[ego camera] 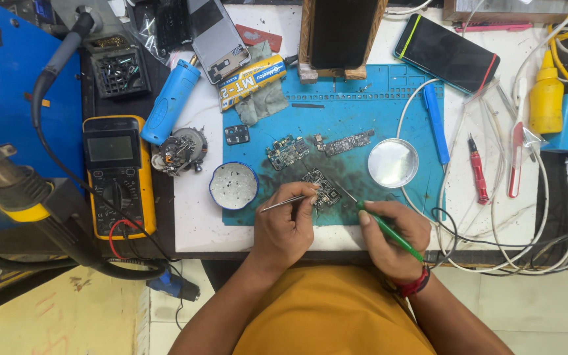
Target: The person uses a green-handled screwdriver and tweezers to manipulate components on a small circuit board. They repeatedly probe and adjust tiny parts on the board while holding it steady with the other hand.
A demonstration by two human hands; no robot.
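left hand (285, 230) has its fingers pinched shut on tweezers (283, 203), tips pointing left; right hand (389, 238) has its fingers closed around a green-handled tool (392, 233), tip touching a small circuit board (323, 186). the board lies on the blue mat (363, 112) on the table (195, 217), just in front of both hands. two more boards (287, 151) and a round lens (393, 163) lie nearby.

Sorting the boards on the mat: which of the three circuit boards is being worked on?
The nearest board, just under the tweezers and green tool. The other two boards lie farther up the mat, untouched.
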